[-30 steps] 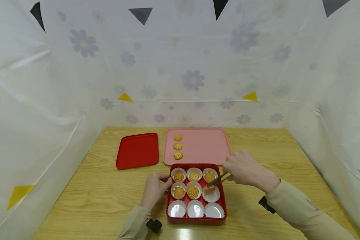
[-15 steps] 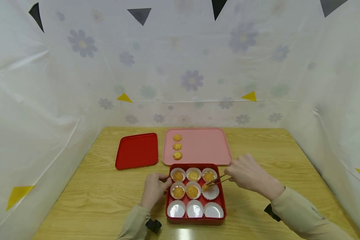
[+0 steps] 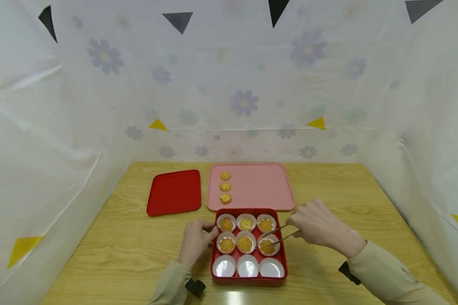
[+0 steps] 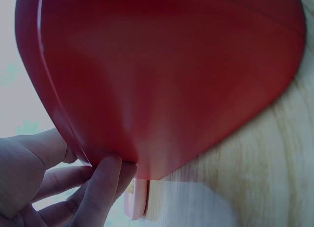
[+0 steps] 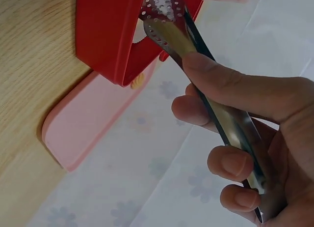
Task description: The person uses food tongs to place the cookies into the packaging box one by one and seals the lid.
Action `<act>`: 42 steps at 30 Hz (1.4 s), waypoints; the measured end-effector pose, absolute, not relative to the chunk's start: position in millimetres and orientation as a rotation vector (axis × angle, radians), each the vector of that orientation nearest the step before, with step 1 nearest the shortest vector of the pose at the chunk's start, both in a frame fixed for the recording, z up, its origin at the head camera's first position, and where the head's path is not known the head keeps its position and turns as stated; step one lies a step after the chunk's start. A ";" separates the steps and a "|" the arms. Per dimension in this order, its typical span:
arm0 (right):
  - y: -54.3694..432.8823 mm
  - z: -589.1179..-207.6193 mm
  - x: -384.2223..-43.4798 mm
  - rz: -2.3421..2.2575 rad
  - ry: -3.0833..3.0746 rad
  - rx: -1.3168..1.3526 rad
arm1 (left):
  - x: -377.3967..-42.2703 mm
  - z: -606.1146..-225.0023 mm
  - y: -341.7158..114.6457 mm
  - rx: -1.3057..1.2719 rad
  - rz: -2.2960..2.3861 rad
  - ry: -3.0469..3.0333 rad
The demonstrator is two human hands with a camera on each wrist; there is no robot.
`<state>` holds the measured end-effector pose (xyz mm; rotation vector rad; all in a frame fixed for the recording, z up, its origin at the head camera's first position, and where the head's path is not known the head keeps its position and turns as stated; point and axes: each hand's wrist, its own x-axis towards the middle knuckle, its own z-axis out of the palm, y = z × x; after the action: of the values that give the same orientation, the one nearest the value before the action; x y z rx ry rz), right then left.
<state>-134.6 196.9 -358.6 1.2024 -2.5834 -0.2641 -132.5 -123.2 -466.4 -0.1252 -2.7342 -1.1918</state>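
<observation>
My right hand grips metal tongs with perforated tips. In the head view their arms stand apart over a star-shaped cookie, which lies in the right paper cup of the middle row. That cup is in a red box lined with white paper cups in three rows. Cookies sit in the back and middle rows; the front-row cups hold none. My left hand pinches the box's left wall near the back corner, fingertips against the outer side.
Behind the box lies a pink tray with three cookies in a column at its left. A flat red tray lies left of it on the wooden table. White sheets enclose the back and sides.
The cookie that was between the tongs now lies flat in the right middle cup. The tongs have spread apart, and the right hand has shifted slightly right and nearer. The left hand stays put.
</observation>
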 end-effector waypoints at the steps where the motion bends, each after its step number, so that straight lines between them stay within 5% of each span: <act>1: 197.3 -358.5 -135.6 -0.248 -2.591 1.197 | -132.7 -466.6 -123.3 -0.128 -1.189 -2.734; 18: 166.4 -377.9 -207.2 0.567 -3.125 0.789 | -131.5 -466.5 -125.1 -0.146 -1.225 -2.732; 42: 91.6 -385.9 -264.7 0.304 -3.336 0.690 | -133.8 -467.9 -123.6 -0.124 -1.179 -2.740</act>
<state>-264.7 91.6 -385.9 0.6895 -3.3362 0.3036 -133.8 -123.6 -467.9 -0.1241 -2.7404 -1.1793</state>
